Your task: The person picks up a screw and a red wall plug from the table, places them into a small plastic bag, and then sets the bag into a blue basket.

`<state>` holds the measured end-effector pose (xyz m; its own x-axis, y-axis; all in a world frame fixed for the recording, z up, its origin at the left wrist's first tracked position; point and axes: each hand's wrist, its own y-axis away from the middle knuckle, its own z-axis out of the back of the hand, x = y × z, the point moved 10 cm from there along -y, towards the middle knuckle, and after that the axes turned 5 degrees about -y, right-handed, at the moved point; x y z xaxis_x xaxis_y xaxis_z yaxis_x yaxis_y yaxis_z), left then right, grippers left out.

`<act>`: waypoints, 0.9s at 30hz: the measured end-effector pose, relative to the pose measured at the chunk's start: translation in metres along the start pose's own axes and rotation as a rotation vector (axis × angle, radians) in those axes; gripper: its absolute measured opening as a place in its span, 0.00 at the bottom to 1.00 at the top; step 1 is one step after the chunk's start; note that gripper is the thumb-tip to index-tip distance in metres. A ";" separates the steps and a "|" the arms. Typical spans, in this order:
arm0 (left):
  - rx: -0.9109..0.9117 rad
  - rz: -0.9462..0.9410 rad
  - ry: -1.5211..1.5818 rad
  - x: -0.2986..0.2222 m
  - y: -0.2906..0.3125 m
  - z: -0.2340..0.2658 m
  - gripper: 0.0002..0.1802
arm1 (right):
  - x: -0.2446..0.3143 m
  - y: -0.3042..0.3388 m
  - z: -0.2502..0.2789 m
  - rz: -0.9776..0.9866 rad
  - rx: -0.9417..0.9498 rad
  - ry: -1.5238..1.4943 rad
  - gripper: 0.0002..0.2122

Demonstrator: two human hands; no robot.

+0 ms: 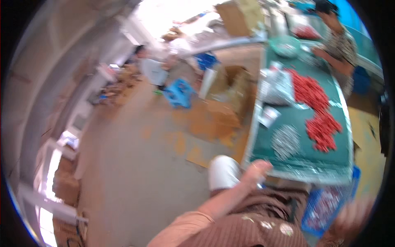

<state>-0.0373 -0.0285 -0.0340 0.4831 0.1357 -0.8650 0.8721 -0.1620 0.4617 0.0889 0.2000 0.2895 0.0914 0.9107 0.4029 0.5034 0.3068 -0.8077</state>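
Note:
My left hand (256, 173) is at the near left corner of a green-topped table (263, 150), its fingers curled. A small pale, shiny bit shows beneath it; what it is I cannot make out. Blurred by motion, my right hand (353, 216) is low at the right, beside a blue crate (354, 181) holding many small clear and reddish pieces. On the table lie a pile of small silvery pieces (286, 142) and a long heap of red pieces (310, 92). A filled clear plastic bag (279, 88) and a small white packet (269, 116) lie along the left side.
A co-worker (343, 49) sits at the table's far right, hands near a green basin (285, 46). Left of the table stand an open cardboard box (236, 84) and a blue plastic stool (180, 93). Another bag with red pieces (303, 28) is at the far end.

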 end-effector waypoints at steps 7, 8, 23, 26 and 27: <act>0.171 0.019 0.135 -0.026 -0.010 -0.031 0.07 | -0.132 0.093 0.166 -0.599 -0.740 0.967 0.11; 0.215 0.013 0.148 -0.025 -0.012 -0.039 0.07 | -0.145 0.099 0.175 -0.600 -0.758 0.968 0.12; 0.313 -0.037 0.144 0.019 -0.030 -0.038 0.10 | -0.188 0.140 0.218 -0.582 -0.844 1.076 0.07; 0.327 0.070 -0.147 0.030 -0.031 -0.040 0.14 | -0.168 0.156 0.228 -0.577 -0.976 1.041 0.09; 0.341 0.068 -0.151 0.027 -0.029 -0.042 0.14 | -0.165 0.158 0.229 -0.569 -0.984 1.051 0.09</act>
<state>-0.0464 0.0212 -0.0622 0.5001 -0.0277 -0.8655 0.7503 -0.4852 0.4491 -0.0434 0.1614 -0.0028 0.0279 0.0134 0.9995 0.9888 -0.1470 -0.0257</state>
